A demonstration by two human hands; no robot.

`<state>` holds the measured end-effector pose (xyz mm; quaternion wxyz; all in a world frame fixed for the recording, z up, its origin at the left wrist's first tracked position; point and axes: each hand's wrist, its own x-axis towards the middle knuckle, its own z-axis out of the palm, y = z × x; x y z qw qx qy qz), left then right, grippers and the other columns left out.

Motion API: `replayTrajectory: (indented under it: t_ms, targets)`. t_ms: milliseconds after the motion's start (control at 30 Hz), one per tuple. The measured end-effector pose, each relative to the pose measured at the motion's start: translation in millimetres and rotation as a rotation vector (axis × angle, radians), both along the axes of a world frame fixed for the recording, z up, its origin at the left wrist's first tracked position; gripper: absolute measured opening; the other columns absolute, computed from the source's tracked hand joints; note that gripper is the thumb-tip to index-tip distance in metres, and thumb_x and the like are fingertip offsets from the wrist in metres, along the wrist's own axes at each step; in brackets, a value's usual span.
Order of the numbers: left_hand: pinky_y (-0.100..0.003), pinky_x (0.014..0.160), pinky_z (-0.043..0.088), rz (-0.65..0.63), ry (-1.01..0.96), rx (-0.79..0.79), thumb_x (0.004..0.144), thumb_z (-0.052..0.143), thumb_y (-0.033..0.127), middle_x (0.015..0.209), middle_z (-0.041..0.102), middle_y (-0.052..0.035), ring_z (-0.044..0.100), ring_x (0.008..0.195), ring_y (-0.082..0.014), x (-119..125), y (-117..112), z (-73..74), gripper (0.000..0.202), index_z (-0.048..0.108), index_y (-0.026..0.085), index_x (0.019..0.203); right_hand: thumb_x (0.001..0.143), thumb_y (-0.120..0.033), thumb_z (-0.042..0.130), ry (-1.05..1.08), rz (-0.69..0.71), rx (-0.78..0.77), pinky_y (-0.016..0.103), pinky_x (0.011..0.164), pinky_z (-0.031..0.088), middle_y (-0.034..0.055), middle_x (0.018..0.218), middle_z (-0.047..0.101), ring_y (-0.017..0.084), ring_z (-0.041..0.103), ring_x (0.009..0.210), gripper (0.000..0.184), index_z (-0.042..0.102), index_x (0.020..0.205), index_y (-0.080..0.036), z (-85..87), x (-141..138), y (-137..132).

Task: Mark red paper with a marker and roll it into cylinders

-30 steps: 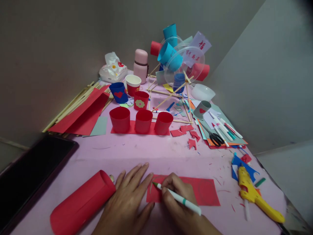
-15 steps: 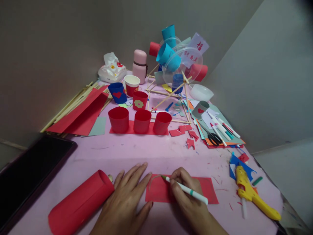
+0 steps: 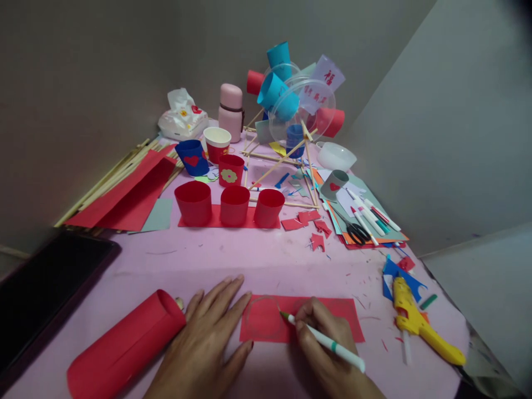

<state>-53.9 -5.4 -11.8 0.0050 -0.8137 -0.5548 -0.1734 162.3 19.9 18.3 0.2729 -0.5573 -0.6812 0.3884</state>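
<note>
A white marker [image 3: 332, 344] with a green band is gripped in my right hand [image 3: 322, 341], its green tip touching a red paper strip [image 3: 266, 327]. On the strip's left part runs a faint curved line in the shape of an arch. My left hand [image 3: 203, 338] lies flat with fingers spread, its fingertips at the strip's left edge. Left of that hand lies a rolled red paper tube [image 3: 124, 346]. Beyond the hands, three red paper cups [image 3: 235, 206] stand in a row on another red strip [image 3: 216, 216].
A yellow glue gun [image 3: 424, 324] lies at right, near black-handled scissors [image 3: 358, 233] and several markers [image 3: 366, 213]. Farther back stand a stick frame [image 3: 276, 162] with a wheel of cups, a pink thermos [image 3: 231, 111] and a tissue pack [image 3: 183, 119]. A black tablet-like slab [image 3: 54, 288] lies left.
The marker tip has moved right and down along the red strip, and the drawn curve is longer. My left hand keeps its place on the table; the whole view has shifted slightly.
</note>
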Motion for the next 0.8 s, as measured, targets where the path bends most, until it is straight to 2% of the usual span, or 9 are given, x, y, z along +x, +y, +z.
replayTrajectory:
  t_ms: [300,600,800]
  targets:
    - [-0.056,0.093,0.049,0.004,-0.036,-0.018,0.081,0.057,0.030,0.140,0.051,-0.0094,0.052,0.123,-0.0322,2.0,0.7,1.6,0.052,0.047,0.025,0.132,0.077,-0.028,0.044,0.104,-0.017,-0.116,0.025,0.045,0.018,-0.0098,0.051,0.032,0.009,0.026,0.045,0.011,0.042,0.068,-0.023,8.9,-6.3,-14.7]
    - [-0.058,0.095,0.046,-0.005,-0.039,-0.050,0.083,0.055,0.032,0.142,0.049,-0.0107,0.050,0.125,-0.0322,-0.1,0.7,0.9,0.050,0.049,0.026,0.132,0.075,-0.027,0.045,0.181,0.055,-0.131,0.024,0.043,0.017,-0.0091,0.050,0.033,0.008,0.024,0.043,0.010,0.041,0.067,-0.024,-2.3,-17.6,-19.0]
    - [-0.056,0.094,0.049,-0.008,0.015,-0.041,0.084,0.053,0.033,0.140,0.050,-0.0105,0.052,0.124,-0.0302,1.3,1.9,3.4,0.047,0.050,0.025,0.130,0.075,-0.028,0.044,0.214,0.056,-0.138,0.023,0.043,0.019,-0.0092,0.050,0.033,0.008,0.025,0.043,0.009,0.042,0.068,-0.023,-5.0,-24.8,-18.3]
